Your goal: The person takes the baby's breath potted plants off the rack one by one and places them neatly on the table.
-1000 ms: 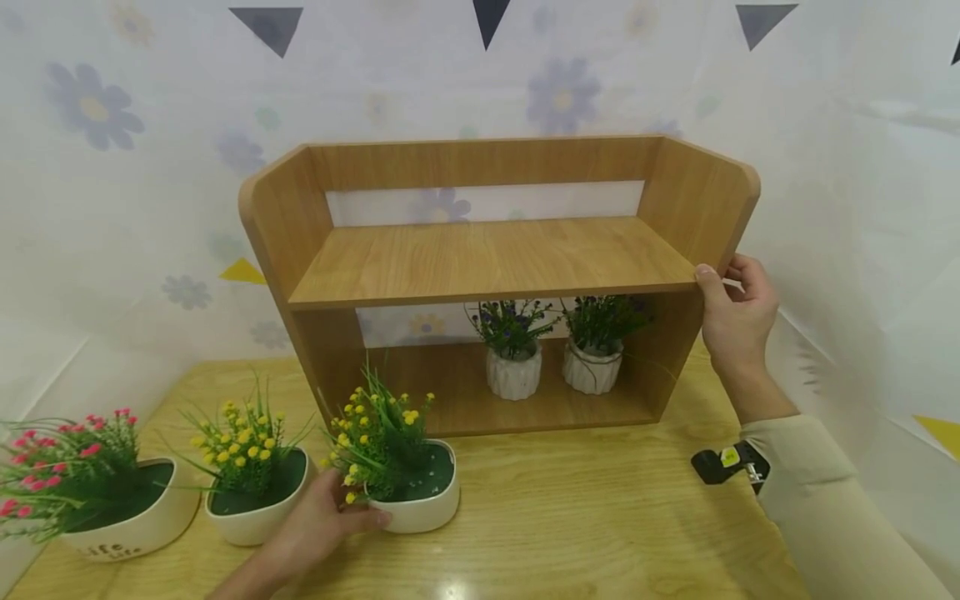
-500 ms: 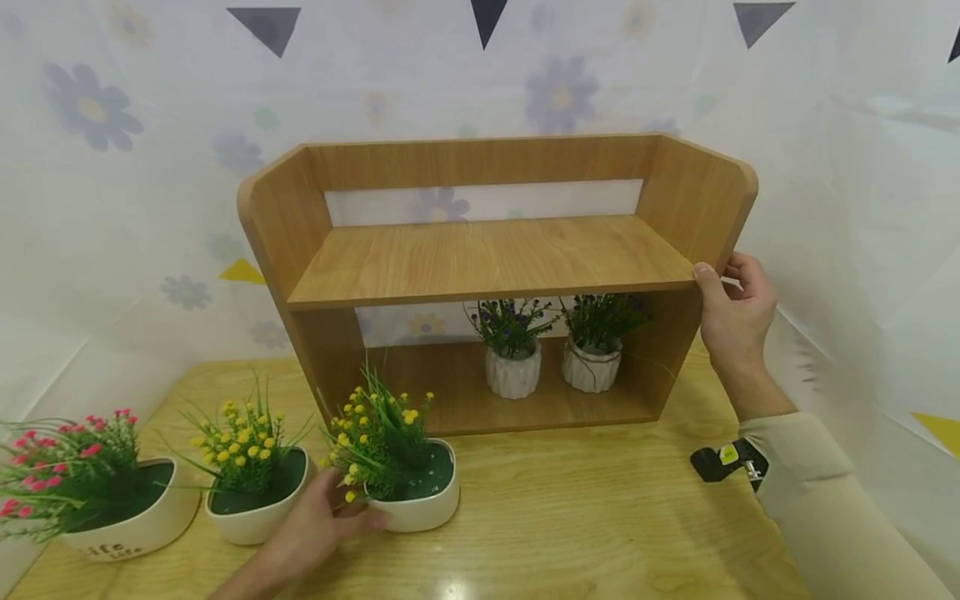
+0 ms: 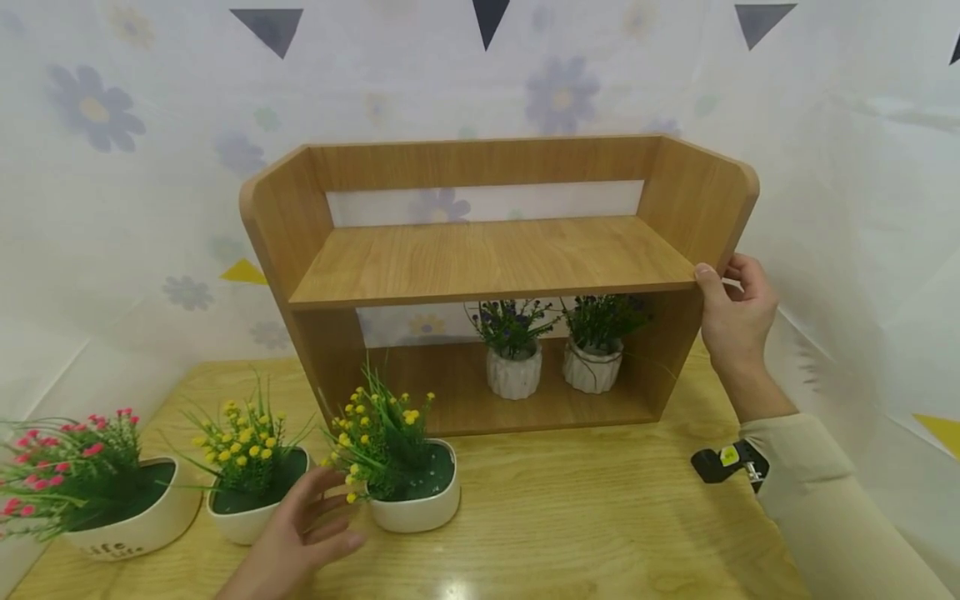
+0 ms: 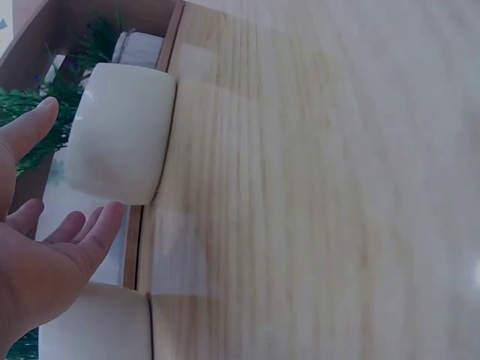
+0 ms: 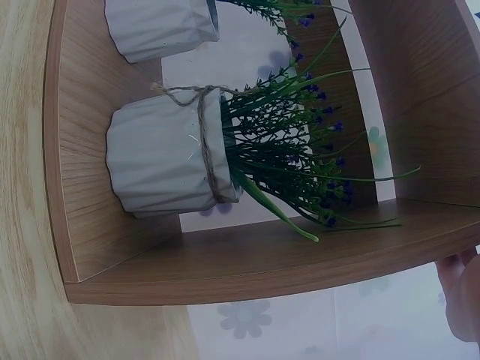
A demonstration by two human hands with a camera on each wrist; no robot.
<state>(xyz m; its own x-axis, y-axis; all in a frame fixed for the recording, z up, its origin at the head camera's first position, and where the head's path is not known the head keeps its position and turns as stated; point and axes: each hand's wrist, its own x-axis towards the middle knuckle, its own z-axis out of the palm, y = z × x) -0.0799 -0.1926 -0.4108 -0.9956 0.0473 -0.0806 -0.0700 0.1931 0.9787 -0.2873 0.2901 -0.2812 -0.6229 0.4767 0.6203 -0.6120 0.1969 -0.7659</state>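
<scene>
- Fingers of the left hand (image 3: pixel 300 533) are spread and straight, clamped on nothing; they hover just beside the rounded cream ceramic pot of yellow flowers (image 3: pixel 415 492), with a gap showing between palm and pot wall in the left wrist view (image 4: pixel 120 142).
- That pot stands upright on the light wooden table (image 3: pixel 585 525), just in front of the left foot of the two-tier brown wooden shelf (image 3: pixel 487 258), close enough to be lifted onto it without a long carry.
- Right hand (image 3: pixel 735 312) grips the shelf's right side panel, thumb on the front edge and fingers curled round behind; the hold looks meant to steady the light shelf so it does not shift.
- Two small white ribbed pots of purple-flowered greenery (image 3: pixel 513 367) (image 3: pixel 592 362) stand side by side on the lower board, toward its right half; one has twine tied round it (image 5: pixel 169 154). Keeping them together leaves the left part of that board bare.
- Upper board of the shelf carries nothing.
- Second cream pot of yellow flowers (image 3: pixel 251 496) sits just left of the open hand, and a cream pot of pink flowers (image 3: pixel 112 504) stands further left; the three make a row along the table's front.
- Small black clip (image 3: pixel 723 462) lies on the table near the right sleeve.
</scene>
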